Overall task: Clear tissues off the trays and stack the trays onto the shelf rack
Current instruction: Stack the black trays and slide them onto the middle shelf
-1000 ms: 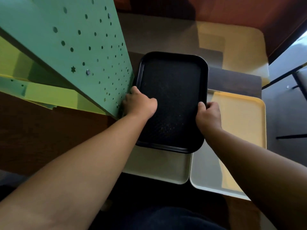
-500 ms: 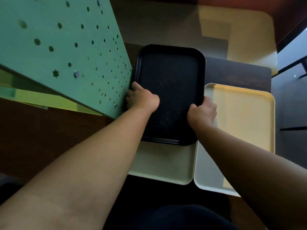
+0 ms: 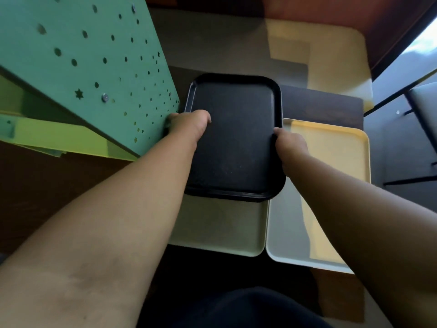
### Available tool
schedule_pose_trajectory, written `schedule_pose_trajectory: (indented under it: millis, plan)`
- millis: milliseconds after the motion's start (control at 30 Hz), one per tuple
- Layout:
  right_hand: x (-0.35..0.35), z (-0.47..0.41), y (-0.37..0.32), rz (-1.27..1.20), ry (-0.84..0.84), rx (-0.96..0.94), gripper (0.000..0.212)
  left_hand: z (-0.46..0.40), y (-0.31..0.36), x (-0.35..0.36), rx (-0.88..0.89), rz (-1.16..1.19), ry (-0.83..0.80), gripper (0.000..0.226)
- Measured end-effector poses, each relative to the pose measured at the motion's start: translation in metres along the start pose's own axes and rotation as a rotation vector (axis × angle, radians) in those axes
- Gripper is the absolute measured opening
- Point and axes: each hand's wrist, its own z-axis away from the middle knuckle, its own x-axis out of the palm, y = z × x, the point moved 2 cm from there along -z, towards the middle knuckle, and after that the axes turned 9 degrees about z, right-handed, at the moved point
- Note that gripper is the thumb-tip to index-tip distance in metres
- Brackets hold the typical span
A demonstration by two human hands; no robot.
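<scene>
I hold a black tray (image 3: pixel 236 136) level in front of me, its inside bare. My left hand (image 3: pixel 189 125) grips its left long edge and my right hand (image 3: pixel 289 144) grips its right long edge. Below it lie two pale trays side by side: a cream one (image 3: pixel 224 228) partly under the black tray, and a white one (image 3: pixel 331 174) to the right, lit yellow by sunlight. The green perforated side panel of the shelf rack (image 3: pixel 94 67) stands at the left, close to my left hand. No tissues are visible.
The trays rest on a dark table (image 3: pixel 319 107). Beyond it lies a beige floor area (image 3: pixel 331 55). Dark chair or table frames (image 3: pixel 413 138) stand at the right. A yellow-green shelf edge (image 3: pixel 59 138) juts out under the rack panel.
The black tray, held in both hands, has shifted slightly, and my right hand has moved up along its right edge. The view has tilted a little.
</scene>
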Motion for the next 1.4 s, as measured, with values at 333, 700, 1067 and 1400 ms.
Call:
schedule_pose_trajectory:
  millis: [333, 700, 1067, 1400]
  plan:
    - [-0.088, 0.051, -0.008, -0.152, -0.124, -0.050, 0.020, 0.093, 0.064, -0.033, -0.051, -0.391, -0.418, 0.026]
    - [-0.184, 0.177, -0.042, -0.615, -0.259, -0.227, 0.042, 0.193, 0.072, -0.102, 0.330, 0.186, -0.669, 0.042]
    - [-0.182, 0.295, -0.046, -0.938, -0.383, -0.431, 0.048, 0.263, 0.083, -0.190, 0.722, 0.077, -0.725, 0.109]
    - [-0.143, 0.419, -0.032, -0.693, -0.348, -0.627, 0.072, 0.295, 0.098, -0.304, 0.840, -0.050, -0.772, 0.096]
